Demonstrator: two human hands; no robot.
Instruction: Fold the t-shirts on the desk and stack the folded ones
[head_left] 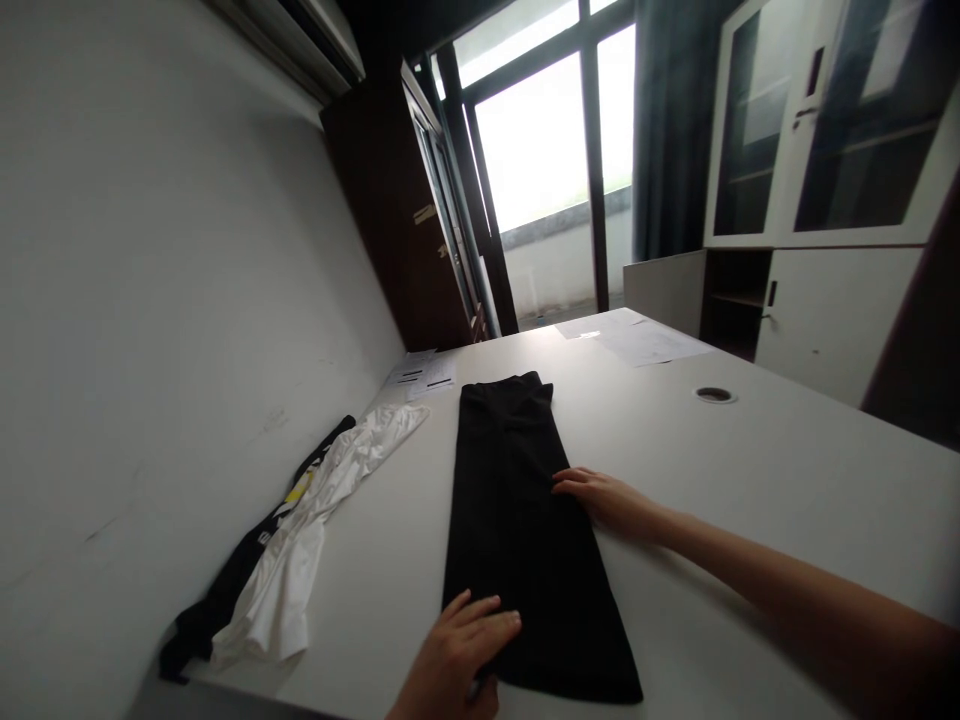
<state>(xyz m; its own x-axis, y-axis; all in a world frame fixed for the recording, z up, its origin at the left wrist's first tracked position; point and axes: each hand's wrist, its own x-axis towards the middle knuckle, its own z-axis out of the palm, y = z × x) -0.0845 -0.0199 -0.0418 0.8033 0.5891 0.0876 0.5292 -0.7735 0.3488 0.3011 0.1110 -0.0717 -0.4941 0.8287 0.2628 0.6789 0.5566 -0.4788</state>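
Observation:
A black garment (517, 520), perhaps folded trousers or a skirt, lies lengthwise on the white table (675, 470), narrow at the far end and wider near me. At its near left corner, my left hand (457, 655) rests with fingers stretched over the cloth. Along the right edge, about midway up, my right hand (611, 500) touches the fabric with its fingertips, fingers extended and flat. Neither hand grips the cloth visibly. Slight creases show near the garment's top end.
Against the left wall lie a crumpled white garment (319, 530) and a black garment with yellow marks (247, 565). Papers (424, 375) lie at the far left, more sheets (645, 340) at the far right. A round cable hole (715, 395) sits in the tabletop. White cabinets (832, 310) stand behind.

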